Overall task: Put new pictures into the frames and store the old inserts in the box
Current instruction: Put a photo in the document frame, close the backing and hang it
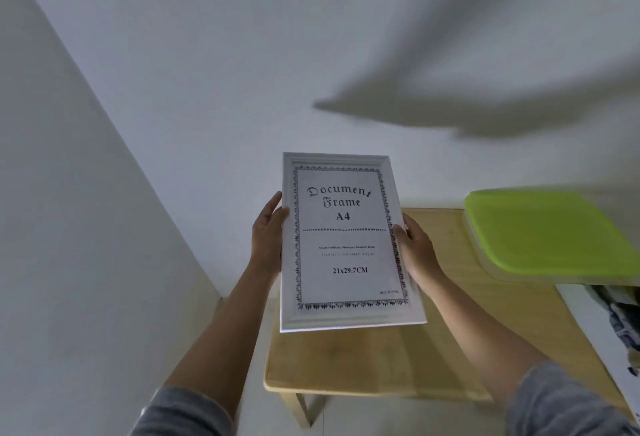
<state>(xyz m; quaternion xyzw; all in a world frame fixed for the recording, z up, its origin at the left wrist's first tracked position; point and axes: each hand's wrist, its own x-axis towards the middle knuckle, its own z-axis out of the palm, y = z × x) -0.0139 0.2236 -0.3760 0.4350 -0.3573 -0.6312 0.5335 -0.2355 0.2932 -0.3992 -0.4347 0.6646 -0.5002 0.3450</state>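
In the head view, a white picture frame (349, 245) is held upright at the centre of the picture, above the near left part of a wooden surface (381, 359). It is clamped between the two hands: the left hand (268, 238) is closed on its left edge and the right hand (415, 248) on its right edge, fingers behind. The old insert (346, 238), printed "Document Frame A4", is seen still inside. The frame is judged stiff and light, its glazing likely fragile and slick, so a hold on the moulded side edges seems best. At the right of the picture a box with a green lid (547, 231) is blurred and cut off, and the printed sheets (616, 328) at lower right are hard to make out. The frame's back and clips are hidden.
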